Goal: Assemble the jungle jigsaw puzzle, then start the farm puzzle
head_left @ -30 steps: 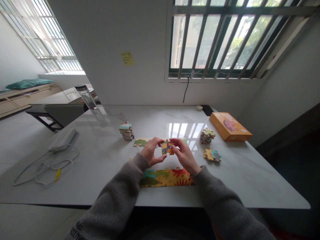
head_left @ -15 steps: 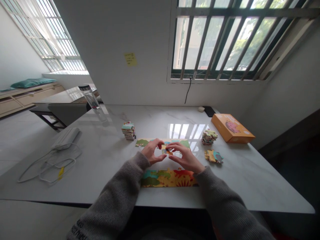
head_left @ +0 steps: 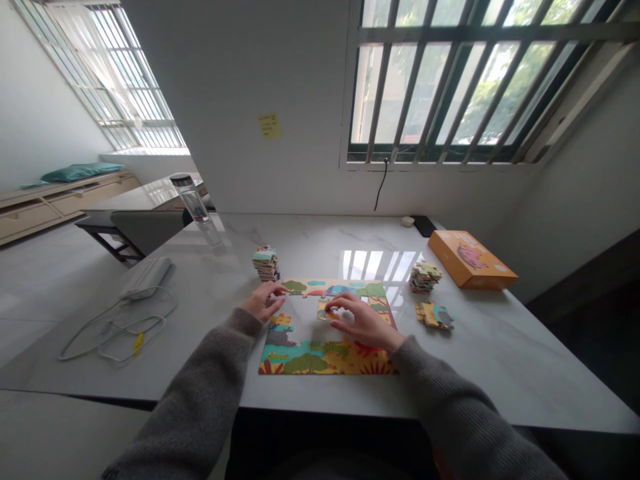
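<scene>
Loosely open and holding nothing, the left hand rests at the left side of a cardboard jigsaw puzzle, with its fingertips on or just beside the far-left pieces. Its grey knit sleeve lies low across the near left of the marble table, where a drag could nudge the unfixed pieces out of line. Just far of that hand stands a narrow stack of jigsaw pieces, tall enough that a careless reach might topple it. The puzzle forms a loose frame around an open gap in the middle. At the gap's right side, the right hand pinches a small orange-and-blue piece between its fingertips. Pressing it in at a bad angle could bend its tabs or push neighbouring pieces apart. To the right sit a second stack of pieces and a small joined cluster of pieces, and farther right lies an orange puzzle box. A wide reach across could knock that second stack.
</scene>
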Tool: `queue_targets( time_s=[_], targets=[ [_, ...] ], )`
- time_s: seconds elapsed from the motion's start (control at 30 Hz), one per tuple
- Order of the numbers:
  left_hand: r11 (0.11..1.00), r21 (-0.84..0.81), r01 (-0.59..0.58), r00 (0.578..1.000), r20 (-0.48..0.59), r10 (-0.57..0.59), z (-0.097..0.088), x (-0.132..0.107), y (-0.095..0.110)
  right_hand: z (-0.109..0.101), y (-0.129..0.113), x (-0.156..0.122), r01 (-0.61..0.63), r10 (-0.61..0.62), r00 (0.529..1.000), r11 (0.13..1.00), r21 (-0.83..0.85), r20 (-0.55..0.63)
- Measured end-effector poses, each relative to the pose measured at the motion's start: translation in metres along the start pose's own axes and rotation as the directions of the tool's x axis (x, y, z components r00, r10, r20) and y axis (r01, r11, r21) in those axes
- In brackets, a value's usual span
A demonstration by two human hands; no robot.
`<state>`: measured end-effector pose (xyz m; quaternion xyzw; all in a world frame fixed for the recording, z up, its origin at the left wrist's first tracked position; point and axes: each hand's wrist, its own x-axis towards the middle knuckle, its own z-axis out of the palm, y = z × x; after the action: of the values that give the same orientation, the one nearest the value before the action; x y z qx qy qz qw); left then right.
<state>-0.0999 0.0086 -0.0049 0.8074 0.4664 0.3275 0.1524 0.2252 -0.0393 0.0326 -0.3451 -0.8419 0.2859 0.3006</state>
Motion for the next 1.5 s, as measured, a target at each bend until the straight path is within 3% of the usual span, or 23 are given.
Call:
queue_targets(
  time_s=[0.17,0.3,0.43,0.7,0.97,1.5],
  targets=[
    [0.996,0.086,-0.020,1.000,-0.008,0.021,-0.008,-0.009,-0.023,0.015,-0.021,0.024,0.131,-0.113,0.989,0.968,-0.216,0.091],
    [0.998,0.065,-0.003,0.999,0.038,0.001,-0.012,-0.009,-0.022,0.037,-0.030,0.058,0.124,-0.074,0.988,0.897,-0.423,0.133],
    [0.999,0.040,0.024,0.999,0.028,-0.025,-0.014,-0.009,-0.018,0.060,-0.026,0.085,0.114,-0.066,0.991,0.863,-0.493,0.113],
    [0.999,0.028,0.038,0.998,0.058,-0.040,-0.012,-0.012,-0.017,0.082,-0.010,0.089,0.082,-0.063,0.996,0.867,-0.492,0.056],
    [0.993,0.117,0.030,0.997,0.069,-0.039,-0.005,-0.015,-0.023,0.085,-0.004,0.086,0.116,-0.095,0.993,0.916,-0.385,0.073],
    [0.980,0.196,0.045,0.995,0.083,-0.063,-0.003,-0.017,-0.021,0.087,-0.003,0.082,0.115,-0.098,0.993,0.920,-0.374,0.066]
  ],
)
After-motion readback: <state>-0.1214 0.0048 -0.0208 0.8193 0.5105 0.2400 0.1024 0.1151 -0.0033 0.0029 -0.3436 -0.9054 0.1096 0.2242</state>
